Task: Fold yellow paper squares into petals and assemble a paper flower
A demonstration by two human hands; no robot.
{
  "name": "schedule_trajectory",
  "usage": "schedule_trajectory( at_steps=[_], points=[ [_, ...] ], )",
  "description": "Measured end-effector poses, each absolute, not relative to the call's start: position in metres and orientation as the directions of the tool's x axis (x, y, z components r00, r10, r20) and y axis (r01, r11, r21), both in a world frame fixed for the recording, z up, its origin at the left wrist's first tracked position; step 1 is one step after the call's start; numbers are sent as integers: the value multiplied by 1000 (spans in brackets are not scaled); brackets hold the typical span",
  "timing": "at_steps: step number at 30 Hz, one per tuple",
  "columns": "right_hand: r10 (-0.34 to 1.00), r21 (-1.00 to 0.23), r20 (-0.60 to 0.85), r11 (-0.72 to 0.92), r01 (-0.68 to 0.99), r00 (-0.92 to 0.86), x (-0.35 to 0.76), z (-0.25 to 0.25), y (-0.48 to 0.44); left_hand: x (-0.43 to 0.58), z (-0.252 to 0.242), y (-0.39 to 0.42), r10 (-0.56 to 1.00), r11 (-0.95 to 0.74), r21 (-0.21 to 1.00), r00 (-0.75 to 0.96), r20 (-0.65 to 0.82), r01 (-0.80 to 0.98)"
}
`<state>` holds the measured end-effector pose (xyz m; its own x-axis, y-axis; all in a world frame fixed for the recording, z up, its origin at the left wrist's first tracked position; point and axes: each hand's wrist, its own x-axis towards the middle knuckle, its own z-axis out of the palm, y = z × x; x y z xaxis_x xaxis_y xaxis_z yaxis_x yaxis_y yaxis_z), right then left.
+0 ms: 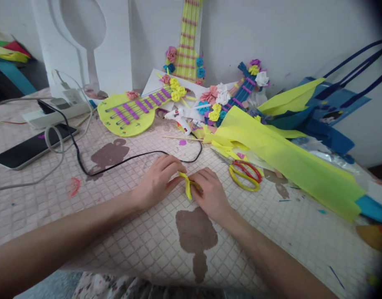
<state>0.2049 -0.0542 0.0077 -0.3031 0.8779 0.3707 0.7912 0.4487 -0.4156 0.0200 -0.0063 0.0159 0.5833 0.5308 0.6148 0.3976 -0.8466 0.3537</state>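
Note:
Between my two hands is a small strip of yellow crepe paper [187,187], folded or twisted, held just above the checked tablecloth. My left hand [162,180] pinches its upper left end between thumb and fingers. From the other side, my right hand [209,191] grips it with curled fingers, which partly hide the paper. To the right of my right hand lie scissors [245,176] with red and yellow handles. A large sheet of yellow crepe paper [281,162] stretches across the right side behind them.
A white glue gun [180,119] lies behind my hands, its black cord [131,157] curving left. Paper guitars [126,114] with paper flowers [222,94] stand along the wall. At left are a phone [31,145] and a power strip [55,112]; a blue bag [331,108] stands at right.

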Motion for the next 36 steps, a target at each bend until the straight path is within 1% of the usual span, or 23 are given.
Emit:
schedule_trajectory(
  at_steps=[3,6,8,11,15,19,23,29,33,36],
  points=[
    [878,-414,376,446,794,-296,205,9,-54,19,18,-7,481,-868,236,617,623,438],
    [881,-410,373,439,800,-292,204,8,-54,18,20,-8,424,-884,144,635,646,445],
    [879,-404,376,440,802,-293,204,8,-54,17,21,-9,397,-893,111,649,649,436],
    [873,-393,384,449,803,-301,205,7,-54,17,21,-9,391,-898,94,679,621,430],
    [878,-393,373,442,806,-299,205,7,-54,17,22,-9,391,-885,49,682,618,463],
    [886,-418,359,432,799,-292,204,8,-54,17,21,-10,429,-860,48,668,608,509],
    [888,-422,358,431,798,-290,204,8,-54,18,21,-11,434,-851,33,669,603,523],
    [881,-378,357,439,815,-309,204,8,-54,22,22,-12,466,-854,84,684,561,513],
    [873,-342,365,449,826,-323,204,8,-56,23,21,-13,481,-851,91,697,531,517],
    [870,-342,368,455,823,-328,204,7,-56,22,21,-13,485,-852,101,703,520,513]
  ],
)
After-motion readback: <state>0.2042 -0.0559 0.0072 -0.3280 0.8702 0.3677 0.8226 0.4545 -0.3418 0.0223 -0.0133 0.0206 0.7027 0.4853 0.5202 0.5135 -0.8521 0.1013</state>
